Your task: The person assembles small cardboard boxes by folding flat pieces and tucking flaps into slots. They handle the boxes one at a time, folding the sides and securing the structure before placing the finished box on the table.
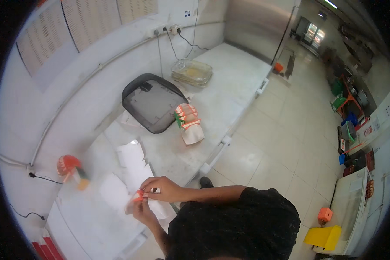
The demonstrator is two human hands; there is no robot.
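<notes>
My left hand (142,211) and my right hand (162,189) meet over the near edge of a white counter (229,86). Together they pinch a small folded white paper piece with an orange-red edge (136,198). Flat white paper blanks (132,167) lie on the counter just beyond my hands. A nested stack of folded white and orange cartons (188,122) lies further along the counter.
A second orange and white stack (71,170) sits near the wall at left. A dark mesh-covered tray (151,102) and a clear lidded container (192,72) lie further back. Cables run to wall sockets (164,29). Tiled floor lies to the right, with a yellow bin (324,237).
</notes>
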